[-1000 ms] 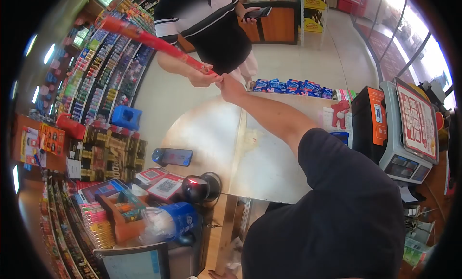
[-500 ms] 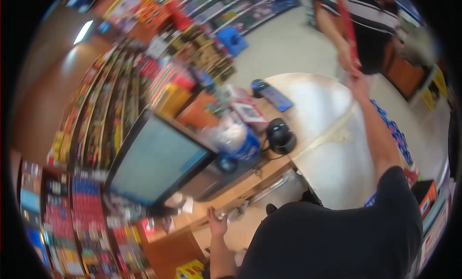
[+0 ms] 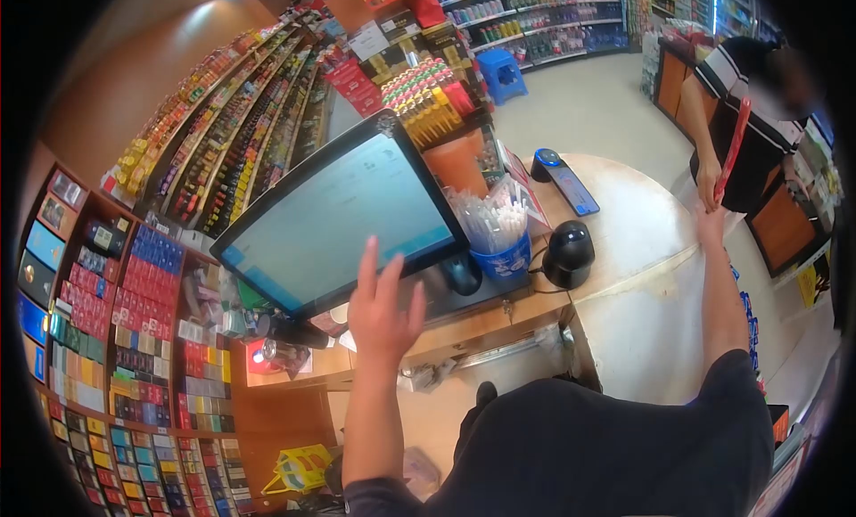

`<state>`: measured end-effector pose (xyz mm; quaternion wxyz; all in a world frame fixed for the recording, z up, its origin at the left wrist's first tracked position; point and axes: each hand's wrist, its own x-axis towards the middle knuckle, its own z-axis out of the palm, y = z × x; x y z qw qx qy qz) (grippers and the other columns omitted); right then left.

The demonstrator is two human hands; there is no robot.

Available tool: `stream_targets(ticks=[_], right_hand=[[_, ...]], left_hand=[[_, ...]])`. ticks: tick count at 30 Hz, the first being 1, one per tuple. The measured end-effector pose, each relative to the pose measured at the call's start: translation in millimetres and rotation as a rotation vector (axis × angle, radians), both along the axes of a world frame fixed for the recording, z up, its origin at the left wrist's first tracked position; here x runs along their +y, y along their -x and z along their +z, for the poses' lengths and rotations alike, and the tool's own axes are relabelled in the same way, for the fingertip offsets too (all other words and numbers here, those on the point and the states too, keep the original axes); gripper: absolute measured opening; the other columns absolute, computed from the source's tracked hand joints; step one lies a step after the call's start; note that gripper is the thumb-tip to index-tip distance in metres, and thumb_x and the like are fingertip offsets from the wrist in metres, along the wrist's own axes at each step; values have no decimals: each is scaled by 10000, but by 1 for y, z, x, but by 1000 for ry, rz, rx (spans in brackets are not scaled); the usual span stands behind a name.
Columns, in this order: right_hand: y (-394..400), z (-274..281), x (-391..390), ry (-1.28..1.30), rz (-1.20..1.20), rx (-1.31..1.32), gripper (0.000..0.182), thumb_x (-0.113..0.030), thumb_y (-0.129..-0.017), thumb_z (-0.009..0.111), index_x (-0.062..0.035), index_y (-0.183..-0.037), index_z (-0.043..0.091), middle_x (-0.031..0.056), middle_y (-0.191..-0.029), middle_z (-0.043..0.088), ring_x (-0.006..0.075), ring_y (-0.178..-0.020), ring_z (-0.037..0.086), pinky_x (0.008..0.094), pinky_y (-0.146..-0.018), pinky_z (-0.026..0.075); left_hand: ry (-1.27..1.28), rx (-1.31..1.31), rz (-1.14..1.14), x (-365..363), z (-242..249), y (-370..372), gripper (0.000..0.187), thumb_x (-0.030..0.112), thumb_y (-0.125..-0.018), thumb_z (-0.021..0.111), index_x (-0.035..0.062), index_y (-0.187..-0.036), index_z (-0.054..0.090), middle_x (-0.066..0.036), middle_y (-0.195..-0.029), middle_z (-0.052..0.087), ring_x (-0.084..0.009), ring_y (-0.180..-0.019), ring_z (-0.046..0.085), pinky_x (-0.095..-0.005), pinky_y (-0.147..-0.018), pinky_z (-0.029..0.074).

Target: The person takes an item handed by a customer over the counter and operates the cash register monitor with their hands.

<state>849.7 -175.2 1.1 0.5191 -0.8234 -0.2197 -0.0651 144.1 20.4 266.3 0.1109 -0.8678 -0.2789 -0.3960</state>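
My left hand (image 3: 383, 307) is raised in front of the monitor (image 3: 343, 214), fingers spread, with nothing in it. My right arm reaches far out over the white counter (image 3: 642, 214). At its end my right hand (image 3: 709, 221) is closed at the lower end of a long red item (image 3: 733, 151). Another person's hand (image 3: 708, 174) is at that same end, close against mine, so which of us grips it is hard to make out. That person, in a black top with white stripes, stands across the counter.
A black scanner (image 3: 568, 254), a blue tub of wrapped sticks (image 3: 504, 250) and a phone-like device (image 3: 573, 189) stand on the counter. Shelves of small packs (image 3: 147, 294) line the left. A blue stool (image 3: 502, 76) is on the floor beyond.
My left hand has risen from low by the counter edge to before the monitor. The view has turned right-side steadier, and the red item still stands between my right hand and the other person.
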Motion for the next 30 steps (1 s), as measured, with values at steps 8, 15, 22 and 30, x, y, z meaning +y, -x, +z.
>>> stream_targets(ticks=[8,15,22,30], right_hand=[[97,0,-38,223,-143,23,677,-288,-896,797,22,-1433,524,262,-1358,598,394,-1320,560,445,-1142,428],[195,-3,-75,202,-172,97,555,-229,-917,771,-22,-1388,561,228,-1424,560,379,-1357,536,423,-1156,421],[267,-7,-78,167,-144,92,492,-209,-914,767,-38,-1341,593,194,-1373,581,354,-1297,566,417,-1112,450],[359,64,-7,-123,218,200,387,-84,-920,748,-37,-1278,607,126,-1278,610,170,-827,650,318,-795,559]], left_hand=[[-36,-84,21,40,41,-42,603,159,-822,796,50,-1370,569,-239,-1613,442,-305,-865,712,-366,-662,576],[-75,-172,-19,46,34,-29,626,179,-822,798,35,-1380,552,-263,-1640,375,-350,-972,710,-388,-707,583],[50,-167,-83,41,37,-19,650,182,-809,814,36,-1388,558,-270,-1617,401,-327,-989,698,-378,-662,562],[189,-57,-413,0,-74,22,326,132,-805,810,55,-1105,708,-203,-1282,693,-354,-955,740,-393,-780,606]])
